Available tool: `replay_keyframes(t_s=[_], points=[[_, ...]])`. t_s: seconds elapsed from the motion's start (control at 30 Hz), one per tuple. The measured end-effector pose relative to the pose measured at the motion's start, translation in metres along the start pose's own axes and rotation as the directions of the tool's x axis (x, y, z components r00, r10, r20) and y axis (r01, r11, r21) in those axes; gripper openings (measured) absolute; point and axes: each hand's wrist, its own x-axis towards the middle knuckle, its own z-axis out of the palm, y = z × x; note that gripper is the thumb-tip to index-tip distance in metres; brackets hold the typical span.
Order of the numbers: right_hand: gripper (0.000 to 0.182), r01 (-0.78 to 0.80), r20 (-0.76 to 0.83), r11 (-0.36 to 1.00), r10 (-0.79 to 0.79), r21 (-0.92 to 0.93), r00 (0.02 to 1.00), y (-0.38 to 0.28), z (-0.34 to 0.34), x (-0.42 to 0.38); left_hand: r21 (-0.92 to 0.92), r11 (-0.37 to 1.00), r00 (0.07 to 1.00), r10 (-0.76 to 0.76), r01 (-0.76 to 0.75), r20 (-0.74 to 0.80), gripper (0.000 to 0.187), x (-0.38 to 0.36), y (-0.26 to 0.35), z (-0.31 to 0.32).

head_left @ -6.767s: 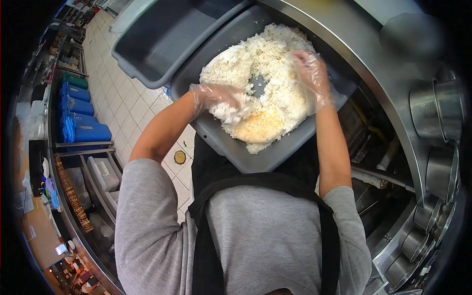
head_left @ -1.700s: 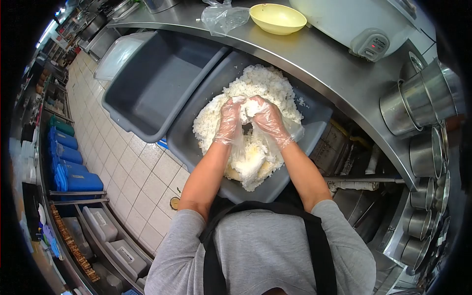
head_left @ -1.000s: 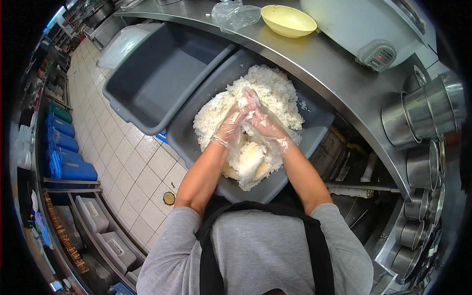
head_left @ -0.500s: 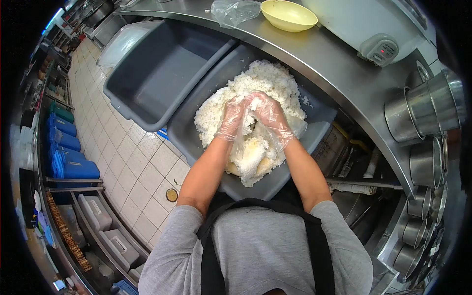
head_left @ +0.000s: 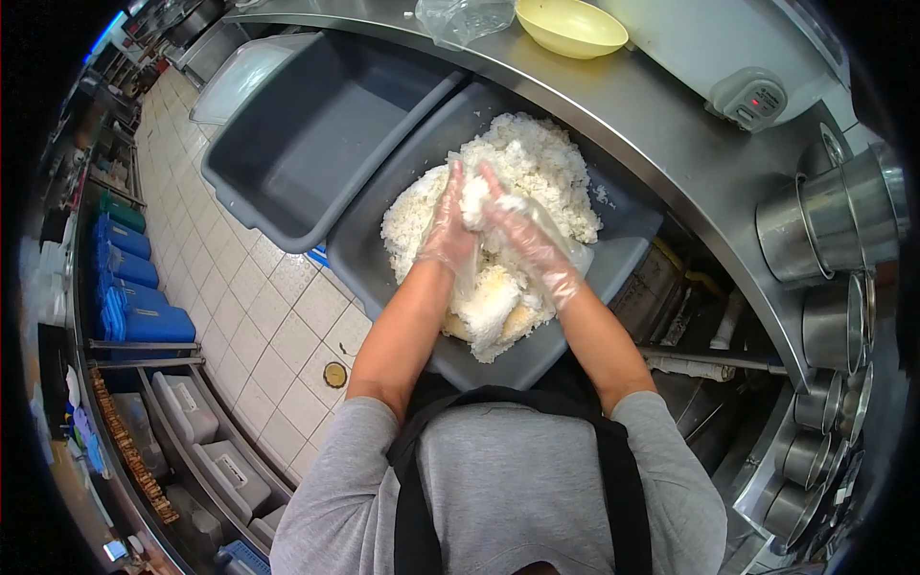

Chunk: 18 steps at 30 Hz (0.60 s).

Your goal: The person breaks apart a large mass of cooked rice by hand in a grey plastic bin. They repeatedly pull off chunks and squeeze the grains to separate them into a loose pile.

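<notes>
A big mound of white cooked rice [head_left: 537, 158] fills much of a grey plastic tub [head_left: 628, 251] in front of my body. Both hands wear clear plastic gloves and are over the mound. My left hand [head_left: 447, 228] has its fingers stretched forward, palm turned inward. Facing it, my right hand [head_left: 529, 240] slants across from the right, fingers also fairly straight. Between the two palms is a clump of rice [head_left: 472, 203], held from both sides. Closer to me, a looser, partly yellowish heap of rice [head_left: 489, 311] lies in the tub.
A second grey tub [head_left: 331, 125] stands at the left, overlapping the first one's rim. On the steel counter [head_left: 623, 105] are a yellow bowl [head_left: 572, 27], a plastic bag [head_left: 465, 19] and a white appliance with a red light [head_left: 752, 101]. Metal pots [head_left: 805, 230] line the right.
My hands have gone from cupped together with bent fingers to palms facing, fingers straighter and apart at the tips. The rice clump between them shows more plainly.
</notes>
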Motion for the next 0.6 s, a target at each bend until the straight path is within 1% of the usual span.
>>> replay_keyframes(t_s=[0.03, 0.07, 0.1, 0.13, 0.2, 0.27, 0.3, 0.33, 0.37, 0.4, 0.43, 0.47, 0.5, 0.53, 0.57, 0.6], points=[[0.065, -0.052, 0.057, 0.963, 0.069, -0.266, 0.996, -0.008, 0.004, -0.001, -0.039, 0.999, 0.999, 0.016, -0.014, 0.052, 0.051, 0.002, 0.004, -0.005], [0.069, -0.063, 0.113, 0.864, 0.138, -0.499, 0.984, -0.017, 0.007, -0.002, -0.079, 0.997, 0.994, 0.033, -0.025, 0.103, 0.048, 0.003, 0.006, -0.009], [0.068, 0.255, 0.198, 0.696, -0.164, -0.672, 0.966, 0.008, 0.002, 0.004, -0.051, 0.996, 0.991, 0.083, -0.078, 0.102, 0.043, 0.003, 0.002, -0.011], [0.067, 0.505, 0.340, 0.399, -0.416, -0.765, 0.844, 0.030, -0.003, 0.010, -0.053, 0.996, 0.992, 0.083, -0.078, 0.099, 0.043, 0.003, 0.002, -0.014], [0.069, 0.503, 0.336, 0.407, -0.415, -0.763, 0.846, 0.041, -0.009, 0.014, 0.114, 0.980, 0.942, 0.118, -0.161, 0.314, 0.037, 0.003, 0.002, -0.018], [0.069, 0.389, 0.209, 0.448, -0.400, -0.805, 0.892, 0.033, -0.008, 0.007, 0.132, 0.980, 0.943, 0.098, -0.147, 0.318, 0.038, -0.004, 0.002, -0.010], [0.069, 0.386, 0.205, 0.448, -0.400, -0.807, 0.893, 0.029, -0.009, 0.007, 0.150, 0.979, 0.944, 0.086, -0.139, 0.318, 0.040, -0.009, 0.002, -0.005], [0.069, 0.430, 0.216, 0.478, -0.439, -0.766, 0.872, 0.024, -0.011, 0.009, 0.151, 0.979, 0.944, 0.084, -0.138, 0.320, 0.040, -0.015, 0.003, 0.000], [0.070, 0.474, 0.224, 0.506, -0.477, -0.721, 0.850, 0.022, -0.012, 0.010, 0.174, 0.971, 0.948, 0.104, -0.162, 0.301, 0.043, -0.022, 0.002, 0.005], [0.070, 0.473, 0.222, 0.507, -0.478, -0.721, 0.850, 0.022, -0.012, 0.012, 0.199, 0.962, 0.951, 0.125, -0.186, 0.281, 0.047, -0.025, 0.002, 0.007], [0.072, 0.417, 0.176, 0.545, -0.439, -0.727, 0.881, 0.023, -0.012, 0.014, 0.233, 0.950, 0.944, 0.134, -0.209, 0.301, 0.052, -0.018, 0.000, 0.003], [0.076, 0.357, 0.129, 0.580, -0.396, -0.732, 0.909, 0.023, -0.012, 0.015, 0.234, 0.950, 0.944, 0.131, -0.207, 0.303, 0.052, -0.013, -0.004, -0.001], [0.075, 0.323, 0.076, 0.647, -0.379, -0.691, 0.922, 0.026, -0.013, 0.017, 0.224, 0.946, 0.930, 0.152, -0.235, 0.334, 0.048, -0.008, -0.008, -0.005], [0.075, 0.323, 0.075, 0.646, -0.380, -0.692, 0.922, 0.025, -0.014, 0.017, 0.214, 0.941, 0.915, 0.174, -0.264, 0.365, 0.045, -0.006, -0.009, -0.005], [0.069, 0.326, 0.059, 0.604, -0.418, -0.728, 0.906, 0.024, -0.016, 0.018, 0.213, 0.941, 0.915, 0.175, -0.265, 0.364, 0.045, -0.003, -0.011, -0.005], [0.063, 0.327, 0.046, 0.561, -0.456, -0.760, 0.889, 0.024, -0.017, 0.018, 0.254, 0.895, 0.895, 0.265, -0.367, 0.360, 0.038, 0.000, -0.013, -0.006]])
